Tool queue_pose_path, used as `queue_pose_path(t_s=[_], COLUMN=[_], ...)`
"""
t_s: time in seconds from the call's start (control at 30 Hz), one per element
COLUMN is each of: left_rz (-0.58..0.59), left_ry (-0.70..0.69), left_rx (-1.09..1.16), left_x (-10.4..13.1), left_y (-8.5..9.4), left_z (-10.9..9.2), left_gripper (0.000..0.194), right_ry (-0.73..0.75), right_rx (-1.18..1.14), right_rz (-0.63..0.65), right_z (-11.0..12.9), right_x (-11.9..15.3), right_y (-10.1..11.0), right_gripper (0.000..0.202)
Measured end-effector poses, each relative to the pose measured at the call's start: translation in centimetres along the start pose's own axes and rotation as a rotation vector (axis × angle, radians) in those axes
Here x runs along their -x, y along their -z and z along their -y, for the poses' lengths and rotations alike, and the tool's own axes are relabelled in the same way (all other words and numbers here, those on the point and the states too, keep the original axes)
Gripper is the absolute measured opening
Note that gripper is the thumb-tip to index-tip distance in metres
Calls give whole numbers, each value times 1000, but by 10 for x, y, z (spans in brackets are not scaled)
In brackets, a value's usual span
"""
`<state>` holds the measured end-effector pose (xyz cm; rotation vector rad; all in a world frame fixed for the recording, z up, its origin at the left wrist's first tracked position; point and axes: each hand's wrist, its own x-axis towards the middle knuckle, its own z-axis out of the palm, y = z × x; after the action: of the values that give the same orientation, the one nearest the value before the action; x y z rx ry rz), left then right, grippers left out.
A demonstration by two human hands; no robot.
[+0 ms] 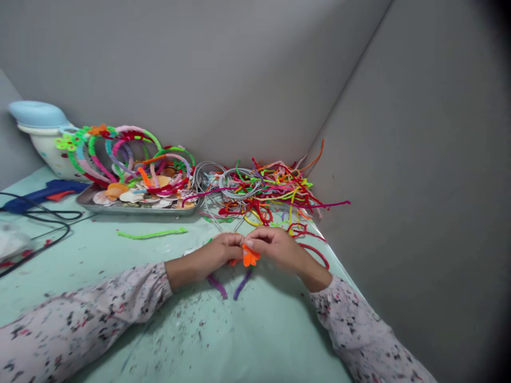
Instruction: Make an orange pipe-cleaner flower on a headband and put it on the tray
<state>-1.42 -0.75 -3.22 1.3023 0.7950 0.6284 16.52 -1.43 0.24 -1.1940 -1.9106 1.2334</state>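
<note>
Both hands meet over the middle of the table around an orange pipe-cleaner flower [250, 257]. My left hand [221, 252] is closed, its fingertips pinching the flower from the left. From the other side, my right hand [275, 250] grips the flower's upper edge between thumb and fingers. Two purple pipe-cleaner ends, a left one [217, 287] and a right one [242, 285], stick out below the hands. What they join to is hidden behind my hands.
A metal tray [139, 209] holds shells and colourful pipe-cleaner hoops [120, 151]. Tangled pipe cleaners [275, 186] and coiled grey wire [241, 183] lie at the back. A green pipe cleaner [151, 233], a blue glue gun [43, 194] with black cable, and a blue-lidded container [50, 138] are left.
</note>
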Motion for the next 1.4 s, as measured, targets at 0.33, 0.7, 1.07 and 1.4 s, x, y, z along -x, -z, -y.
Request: queue_pose_path(t_s=[0.33, 0.7, 1.07, 1.4], left_rz=[-63, -126, -126, -245], left_ry=[-19, -131, -159, -216], left_rx=[189, 210, 180, 172], left_x=[2, -4, -3, -1], left_y=[0, 6, 4, 4], left_z=[-5, 1, -3, -5], left_gripper=[6, 10, 10, 16], right_ry=[-75, 153, 311, 110], right_rx=[-128, -9, 312, -197], right_rz=[-32, -118, -277, -224], right_z=[-4, -5, -4, 1], right_x=[-4, -2, 2, -3], right_y=[6, -4, -15, -10], right_gripper=[11, 41, 40, 43])
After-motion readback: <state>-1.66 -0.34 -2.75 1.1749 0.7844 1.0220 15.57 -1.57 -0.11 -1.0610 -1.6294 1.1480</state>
